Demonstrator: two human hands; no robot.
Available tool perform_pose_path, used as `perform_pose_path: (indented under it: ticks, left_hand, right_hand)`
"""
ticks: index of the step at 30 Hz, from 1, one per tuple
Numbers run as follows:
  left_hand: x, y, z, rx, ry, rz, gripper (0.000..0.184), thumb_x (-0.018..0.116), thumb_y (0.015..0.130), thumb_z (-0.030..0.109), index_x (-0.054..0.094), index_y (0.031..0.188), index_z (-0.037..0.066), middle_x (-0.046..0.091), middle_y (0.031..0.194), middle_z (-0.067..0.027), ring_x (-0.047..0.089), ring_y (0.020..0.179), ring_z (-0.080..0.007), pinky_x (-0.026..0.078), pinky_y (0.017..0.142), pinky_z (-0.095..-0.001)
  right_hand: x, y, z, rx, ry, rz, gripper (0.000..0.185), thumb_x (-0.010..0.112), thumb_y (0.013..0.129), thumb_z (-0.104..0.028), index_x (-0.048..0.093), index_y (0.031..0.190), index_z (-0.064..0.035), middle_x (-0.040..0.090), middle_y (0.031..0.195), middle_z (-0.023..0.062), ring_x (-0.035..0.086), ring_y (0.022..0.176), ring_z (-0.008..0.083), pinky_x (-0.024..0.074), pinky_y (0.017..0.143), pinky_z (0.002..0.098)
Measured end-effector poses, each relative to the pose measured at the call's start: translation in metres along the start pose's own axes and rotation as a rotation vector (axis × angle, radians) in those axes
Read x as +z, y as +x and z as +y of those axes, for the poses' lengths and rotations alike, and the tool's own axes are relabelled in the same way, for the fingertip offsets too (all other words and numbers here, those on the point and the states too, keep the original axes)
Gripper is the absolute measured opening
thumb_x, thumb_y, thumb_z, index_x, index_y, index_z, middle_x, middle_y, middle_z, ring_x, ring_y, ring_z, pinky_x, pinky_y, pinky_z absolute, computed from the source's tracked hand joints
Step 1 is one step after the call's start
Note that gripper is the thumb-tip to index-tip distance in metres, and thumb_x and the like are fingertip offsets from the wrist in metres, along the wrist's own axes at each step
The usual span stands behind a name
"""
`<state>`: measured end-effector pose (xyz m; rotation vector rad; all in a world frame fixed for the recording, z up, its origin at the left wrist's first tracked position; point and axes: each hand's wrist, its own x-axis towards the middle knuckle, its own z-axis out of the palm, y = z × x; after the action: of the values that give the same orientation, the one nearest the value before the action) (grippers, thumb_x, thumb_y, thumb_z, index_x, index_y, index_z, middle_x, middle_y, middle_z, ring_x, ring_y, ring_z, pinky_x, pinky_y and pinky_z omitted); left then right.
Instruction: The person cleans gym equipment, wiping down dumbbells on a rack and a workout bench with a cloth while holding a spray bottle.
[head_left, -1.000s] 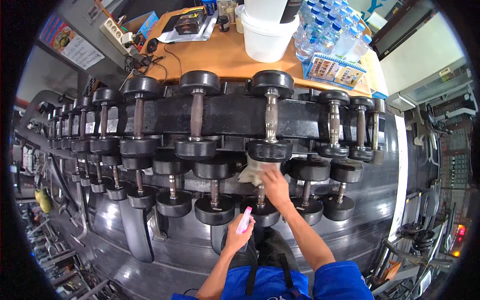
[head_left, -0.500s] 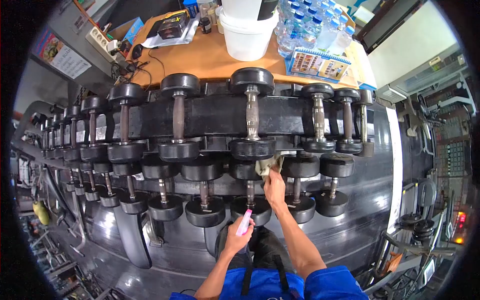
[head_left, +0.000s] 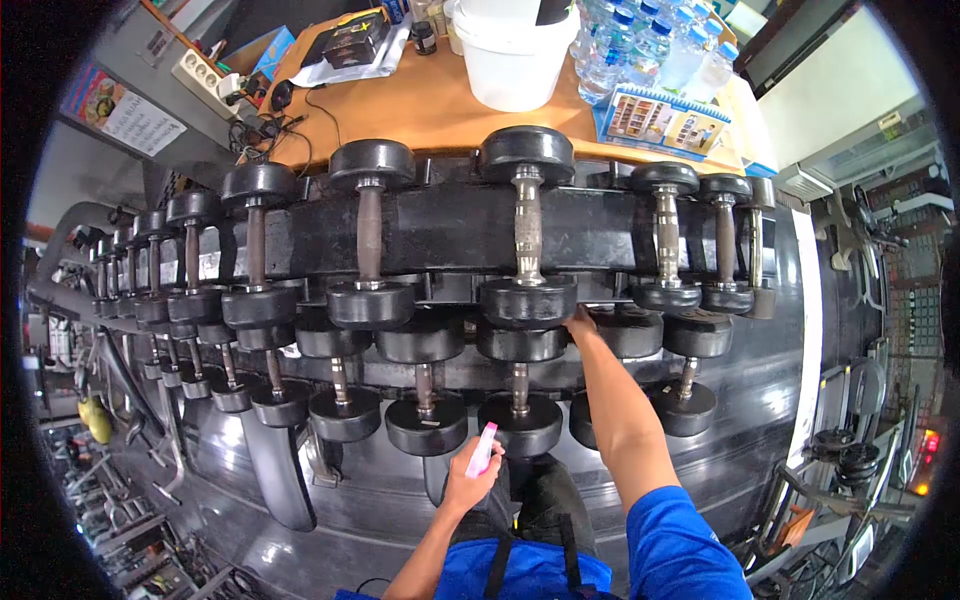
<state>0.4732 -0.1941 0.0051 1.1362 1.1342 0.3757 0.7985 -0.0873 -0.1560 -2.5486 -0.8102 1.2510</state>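
Note:
My left hand (head_left: pixel 474 472) is closed around a small clear bottle with a pink top (head_left: pixel 484 448), held upright in front of the lower row. My right hand (head_left: pixel 581 322) reaches between the two rows, beside the lower dumbbell (head_left: pixel 521 342) and behind the near head of the upper dumbbell (head_left: pixel 528 235). Its fingers are out of sight behind that head, so I cannot see what they hold. The cloth does not show. Black round-headed dumbbells with metal handles rest in both rows of the rack (head_left: pixel 445 230).
Behind the rack is a wooden table (head_left: pixel 420 115) with a white bucket (head_left: pixel 515 65), several water bottles (head_left: pixel 648 50) and a desk calendar (head_left: pixel 662 122). A padded bench (head_left: pixel 275 470) stands at the lower left. Gym machines line the right side.
My right hand has moved forward and deeper between the rows, and the cloth it held has gone out of sight. My left hand keeps its bottle. The view has shifted slightly.

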Motion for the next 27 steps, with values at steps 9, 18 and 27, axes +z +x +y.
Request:
perform_pose_path:
  ticks: [9, 18, 27]
  left_hand:
    - [-0.008, 0.023, -0.012, 0.037, 0.132, 0.000, 0.015, 0.066, 0.084, 0.000, 0.063, 0.098, 0.007, 0.065, 0.081, -0.0032, 0.060, 0.065, -0.0094, 0.048, 0.059, -0.0284]
    - [-0.011, 0.024, 0.000, 0.050, 0.137, 0.004, 0.016, 0.066, 0.083, -0.001, 0.063, 0.097, 0.007, 0.066, 0.082, -0.0051, 0.061, 0.064, -0.0112, 0.048, 0.059, -0.0289]
    - [-0.009, 0.017, -0.011, 0.123, 0.192, 0.017, 0.015, 0.066, 0.083, 0.000, 0.063, 0.097, 0.006, 0.066, 0.083, -0.0064, 0.062, 0.067, -0.0143, 0.049, 0.062, -0.0299]
  right_hand:
    - [-0.046, 0.000, 0.021, 0.049, 0.051, -0.118, 0.047, 0.066, 0.079, -0.041, 0.065, 0.115, -0.0102, 0.067, 0.113, 0.0182, 0.062, 0.110, 0.0341, 0.0503, 0.090, 0.0429]
    - [0.019, 0.025, -0.010, -0.209, -0.179, -0.005, 0.034, 0.061, 0.081, -0.029, 0.065, 0.109, -0.0087, 0.067, 0.106, 0.0183, 0.064, 0.104, 0.0342, 0.0521, 0.084, 0.0430]
    - [0.013, -0.014, -0.075, -0.887, -0.189, 0.133, 0.023, 0.056, 0.084, -0.016, 0.065, 0.103, -0.0072, 0.066, 0.100, 0.0183, 0.065, 0.097, 0.0344, 0.0540, 0.079, 0.0430]
